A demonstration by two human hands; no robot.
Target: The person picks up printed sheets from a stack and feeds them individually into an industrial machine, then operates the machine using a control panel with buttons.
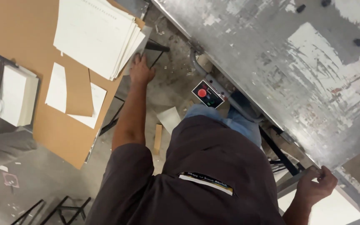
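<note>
Fingers of left hand [140,71] spread, pressing corner of fanned stack of white paper sheets [98,35] at brown cardboard-covered table [26,62] edge; right hand [315,185] curled, gripping scuffed grey metal machine bed [280,62] edge.

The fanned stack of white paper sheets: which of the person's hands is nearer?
Left. The left hand touches the paper stack at its lower corner; the right hand grips the metal table's edge, far away.

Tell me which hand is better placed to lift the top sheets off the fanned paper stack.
Left, probably. The left hand already rests at the corner of the paper stack on the brown board. The right hand is far across, gripping the edge of the grey metal table.
</note>
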